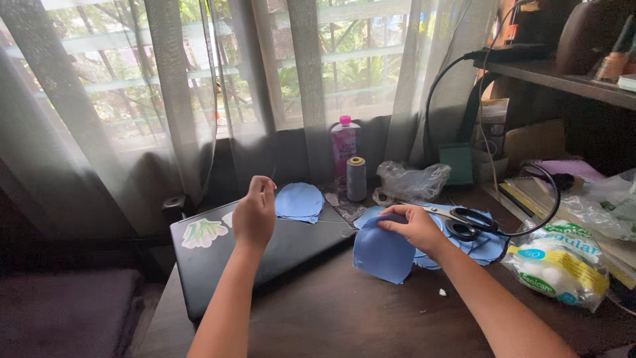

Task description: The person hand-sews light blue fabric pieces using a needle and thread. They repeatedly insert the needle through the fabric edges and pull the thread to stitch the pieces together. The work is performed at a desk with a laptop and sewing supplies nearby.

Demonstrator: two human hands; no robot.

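Observation:
My right hand (412, 227) pinches a folded piece of light blue fabric (383, 255) above the dark wooden table (344, 311). My left hand (254, 215) is raised over a closed black laptop (265, 255), fingers pinched on a needle whose thin thread runs across to the blue fabric. More round blue fabric pieces (482, 248) lie under and beside my right wrist. Another stack of blue fabric circles (299, 201) rests on the laptop's far edge. Black-handled scissors (464, 221) lie just beyond my right hand.
A grey thread spool (356, 178) and a pink bottle (344, 142) stand by the curtained window. A crumpled clear plastic bag (412, 180) lies behind the scissors. A bag of cotton balls (562, 264) sits at the right. Shelves, books and a black cable crowd the right side.

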